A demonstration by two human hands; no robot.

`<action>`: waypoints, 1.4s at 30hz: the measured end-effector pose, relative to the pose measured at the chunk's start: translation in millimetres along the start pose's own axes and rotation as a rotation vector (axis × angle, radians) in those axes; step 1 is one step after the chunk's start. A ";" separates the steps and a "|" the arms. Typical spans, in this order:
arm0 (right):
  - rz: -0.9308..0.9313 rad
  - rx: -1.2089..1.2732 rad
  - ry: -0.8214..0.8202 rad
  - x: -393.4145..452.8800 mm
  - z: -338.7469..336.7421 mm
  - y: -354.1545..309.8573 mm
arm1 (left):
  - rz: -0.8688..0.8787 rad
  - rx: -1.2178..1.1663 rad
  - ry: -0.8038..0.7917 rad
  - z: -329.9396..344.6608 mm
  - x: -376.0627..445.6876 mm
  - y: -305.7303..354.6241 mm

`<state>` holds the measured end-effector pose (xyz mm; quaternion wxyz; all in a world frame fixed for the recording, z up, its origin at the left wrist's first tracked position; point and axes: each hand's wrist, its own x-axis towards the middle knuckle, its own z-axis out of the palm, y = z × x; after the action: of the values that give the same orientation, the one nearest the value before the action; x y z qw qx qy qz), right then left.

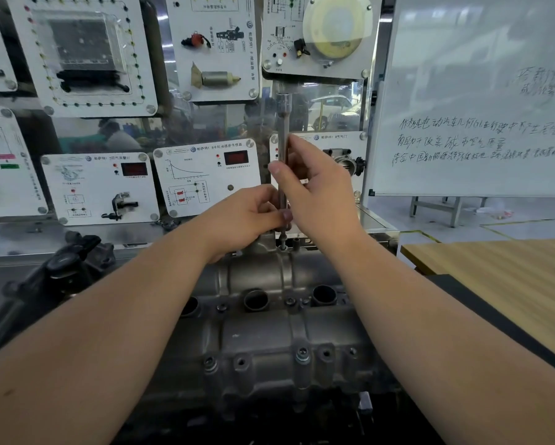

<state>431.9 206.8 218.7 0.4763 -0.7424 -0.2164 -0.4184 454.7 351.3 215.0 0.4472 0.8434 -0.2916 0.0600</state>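
Long extension bar standing upright over the far end of the engine casting, lower tip at a bolt hole; left hand pinching its lower shaft, right hand gripping mid-shaft; sensor display boards behind, whiteboard at right

One wide-angle view, worn on the head. The engine casting is looked down on from close in front; the display boards behind it are faced squarely, farther off.
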 end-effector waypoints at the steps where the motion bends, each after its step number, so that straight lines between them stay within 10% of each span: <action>1: -0.005 -0.011 0.002 -0.1 -0.6 0.4 | -0.006 -0.001 0.003 0.3 0.4 -0.1; 42: 0.033 0.064 -0.035 -2.9 1.6 0.2 | 0.004 -0.009 0.005 -0.5 2.6 -4.7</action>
<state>431.1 208.3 215.9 0.5026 -0.7377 -0.2257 -0.3902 459.5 352.6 212.9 0.4515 0.8406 -0.2927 0.0617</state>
